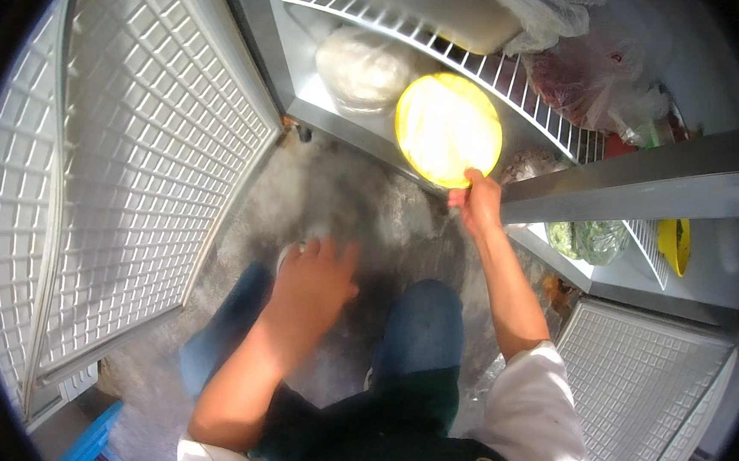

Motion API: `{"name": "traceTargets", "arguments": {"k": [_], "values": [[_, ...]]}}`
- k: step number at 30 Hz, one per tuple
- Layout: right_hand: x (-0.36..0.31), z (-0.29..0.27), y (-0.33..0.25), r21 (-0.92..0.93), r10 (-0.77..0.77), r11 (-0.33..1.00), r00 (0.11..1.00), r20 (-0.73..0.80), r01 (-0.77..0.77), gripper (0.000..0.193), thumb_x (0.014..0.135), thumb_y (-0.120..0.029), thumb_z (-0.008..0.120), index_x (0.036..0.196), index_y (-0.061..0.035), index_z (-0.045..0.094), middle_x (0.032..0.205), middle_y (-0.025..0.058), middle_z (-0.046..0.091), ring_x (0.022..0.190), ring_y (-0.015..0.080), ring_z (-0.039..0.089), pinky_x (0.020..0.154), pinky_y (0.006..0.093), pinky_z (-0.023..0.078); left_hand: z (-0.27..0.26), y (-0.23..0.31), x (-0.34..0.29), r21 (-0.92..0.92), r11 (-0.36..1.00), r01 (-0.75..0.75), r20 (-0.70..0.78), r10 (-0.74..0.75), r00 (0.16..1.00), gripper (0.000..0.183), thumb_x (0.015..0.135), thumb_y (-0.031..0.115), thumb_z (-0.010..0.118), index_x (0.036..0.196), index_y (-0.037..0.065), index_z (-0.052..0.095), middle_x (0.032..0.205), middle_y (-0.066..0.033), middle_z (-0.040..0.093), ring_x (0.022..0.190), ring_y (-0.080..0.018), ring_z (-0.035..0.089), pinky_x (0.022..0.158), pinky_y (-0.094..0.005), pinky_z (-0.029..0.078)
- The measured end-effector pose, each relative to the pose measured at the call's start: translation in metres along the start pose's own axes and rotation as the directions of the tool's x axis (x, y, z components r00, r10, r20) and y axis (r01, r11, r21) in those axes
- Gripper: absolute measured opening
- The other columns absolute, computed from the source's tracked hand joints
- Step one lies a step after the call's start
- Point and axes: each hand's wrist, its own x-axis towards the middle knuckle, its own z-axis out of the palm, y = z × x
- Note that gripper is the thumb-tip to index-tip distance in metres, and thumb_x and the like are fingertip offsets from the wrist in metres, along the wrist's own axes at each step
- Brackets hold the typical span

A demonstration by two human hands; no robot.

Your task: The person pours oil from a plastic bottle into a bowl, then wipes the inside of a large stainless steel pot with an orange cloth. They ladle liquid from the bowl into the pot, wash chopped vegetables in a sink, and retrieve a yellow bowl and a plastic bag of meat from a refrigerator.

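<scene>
My right hand (477, 206) pinches the near rim of a round yellow dish (448, 131) at the opening of a refrigerator. Glare washes out the dish's middle, so its depth and any contents cannot be made out. Over the floor, above my knees, my left hand (317, 273) is slightly blurred, with its fingers apart and nothing visible in it. Behind the dish, a clear plastic bag with something whitish (364, 68) sits in the lower compartment, below a white wire shelf (407, 29).
Bagged red meat (577, 79) lies on the wire shelf. Open ribbed doors stand at left (142, 169) and lower right (645, 374). A grey post (640, 181) divides off a compartment with bagged greens (589, 241) and a yellow bowl (674, 246). A blue crate (88, 438) sits lower left.
</scene>
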Motion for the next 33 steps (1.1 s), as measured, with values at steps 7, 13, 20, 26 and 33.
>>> {"name": "traceTargets", "arguments": {"k": [7,13,20,26,33], "values": [[0.032,0.001,0.002,-0.061,0.064,0.996,0.998,-0.022,-0.066,0.022,0.093,-0.014,0.056,0.100,0.0067,0.055,0.068,0.0146,0.061,0.047,0.0200,0.057,0.042,0.0297,0.051,0.084,-0.034,0.177,-0.695,0.680,0.232,0.081,-0.246,0.966,0.045,0.099,0.021,0.048,0.136,-0.002,0.041,0.129,-0.0265,0.054,0.121,-0.0385,0.053,0.100,-0.0424,0.045],[0.070,-0.004,-0.005,-0.113,0.027,0.993,0.998,-0.061,-0.034,0.023,0.093,-0.012,0.055,0.103,0.0092,0.055,0.073,0.0154,0.063,0.049,0.0197,0.059,0.041,0.0271,0.052,0.166,-0.049,0.307,-0.881,0.406,-0.245,-0.402,-0.368,0.838,0.045,0.094,0.013,0.052,0.134,-0.003,0.039,0.123,-0.0245,0.057,0.120,-0.0352,0.054,0.100,-0.0407,0.044],[0.091,-0.008,-0.003,-0.115,0.028,0.993,0.999,-0.036,-0.032,0.026,0.093,-0.011,0.054,0.103,0.0133,0.053,0.073,0.0184,0.064,0.048,0.0216,0.061,0.042,0.0292,0.055,0.160,-0.060,0.359,-0.934,0.011,-0.357,-0.322,-0.458,0.828,0.051,0.085,0.004,0.059,0.133,0.000,0.044,0.127,-0.0197,0.057,0.118,-0.0356,0.058,0.097,-0.0428,0.050],[0.065,0.018,-0.005,-0.091,0.000,0.996,0.998,0.068,0.006,0.026,0.094,-0.011,0.053,0.099,0.0147,0.054,0.070,0.0192,0.064,0.049,0.0225,0.062,0.043,0.0296,0.054,0.113,-0.056,0.318,-0.916,-0.295,-0.271,-0.246,-0.121,0.962,0.048,0.091,-0.002,0.055,0.136,0.005,0.043,0.130,-0.0161,0.056,0.115,-0.0297,0.061,0.087,-0.0478,0.060],[-0.005,-0.025,0.023,-0.265,0.191,0.961,0.889,0.417,-0.081,0.035,0.100,-0.027,0.056,0.101,0.0078,0.062,0.082,0.0164,0.069,0.061,0.0195,0.066,0.055,0.0303,0.056,0.072,-0.088,0.218,-0.924,-0.370,0.098,0.108,-0.005,0.994,0.041,0.098,0.012,0.056,0.137,0.007,0.046,0.132,-0.0136,0.057,0.116,-0.0255,0.061,0.090,-0.0431,0.058]]}}
